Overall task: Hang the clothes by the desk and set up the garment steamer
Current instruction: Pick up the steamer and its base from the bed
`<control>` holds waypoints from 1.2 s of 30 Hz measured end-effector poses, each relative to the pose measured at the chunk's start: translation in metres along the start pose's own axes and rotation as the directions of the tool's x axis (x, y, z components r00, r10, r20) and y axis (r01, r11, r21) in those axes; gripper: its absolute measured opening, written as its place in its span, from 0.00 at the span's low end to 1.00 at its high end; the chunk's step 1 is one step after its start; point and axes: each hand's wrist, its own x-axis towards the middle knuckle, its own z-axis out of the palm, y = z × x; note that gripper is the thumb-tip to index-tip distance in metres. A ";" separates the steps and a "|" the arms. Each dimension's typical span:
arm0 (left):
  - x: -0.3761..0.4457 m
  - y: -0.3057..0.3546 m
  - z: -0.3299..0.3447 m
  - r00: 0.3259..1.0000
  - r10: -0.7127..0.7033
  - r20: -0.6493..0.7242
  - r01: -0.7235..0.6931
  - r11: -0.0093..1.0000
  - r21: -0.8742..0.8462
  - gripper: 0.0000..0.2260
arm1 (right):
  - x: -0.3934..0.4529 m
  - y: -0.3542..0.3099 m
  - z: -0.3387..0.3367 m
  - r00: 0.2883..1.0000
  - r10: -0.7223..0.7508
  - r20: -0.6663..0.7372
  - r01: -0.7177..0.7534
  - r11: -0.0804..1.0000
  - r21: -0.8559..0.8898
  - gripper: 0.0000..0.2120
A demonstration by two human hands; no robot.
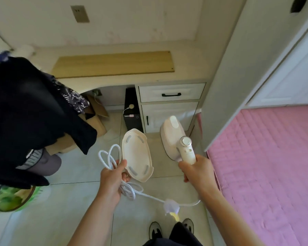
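Right grip [196, 172] on steamer [174, 137] handle, head forward

Both forearms bare, no sleeves in view down to the bottom frame edge. Left hand [112, 180] and right hand [196, 172]: no gloves, no rings, no watch or wristband visible. Lower body in dark clothing, black or near-black [172, 236], showing at the bottom centre; the cut can't be told from this angle. Two shoes: the left shoe [155, 229] is light grey-white with dark lacing and a rounded toe; the right shoe [188, 225] is the same colouring and partly hidden behind the dark garment. Nothing else of the person shows.
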 end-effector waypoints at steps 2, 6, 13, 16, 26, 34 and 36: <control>0.013 0.012 -0.001 1.000 0.009 -0.027 -0.009 0.999 -0.031 0.03 | 0.014 -0.015 0.009 1.000 -0.023 0.016 0.023 1.000 -0.016 0.04; 0.043 0.040 0.006 0.997 0.020 -0.069 -0.025 0.997 -0.079 0.03 | 0.048 -0.042 0.025 0.998 -0.037 0.044 0.037 0.999 0.002 0.03; 0.111 0.099 0.046 0.990 0.057 -0.129 -0.071 0.992 -0.108 0.04 | 0.142 -0.108 0.036 0.993 -0.085 0.077 0.085 0.996 -0.001 0.04; 0.145 0.129 0.070 0.986 0.059 -0.156 -0.080 0.988 -0.134 0.10 | 0.187 -0.142 0.035 0.991 -0.106 0.087 0.105 0.994 0.016 0.04; 0.214 0.234 0.143 0.952 0.209 -0.224 -0.243 0.961 -0.135 0.04 | 0.304 -0.229 0.042 0.991 -0.097 0.096 0.087 0.991 0.103 0.02; 0.280 0.321 0.165 0.907 0.365 -0.209 -0.384 0.922 -0.056 0.03 | 0.372 -0.290 0.082 0.990 -0.106 0.090 0.094 0.986 0.136 0.03; 0.304 0.341 0.169 0.902 0.384 -0.197 -0.399 0.916 -0.044 0.04 | 0.389 -0.306 0.096 0.990 -0.116 0.082 0.104 0.984 0.143 0.03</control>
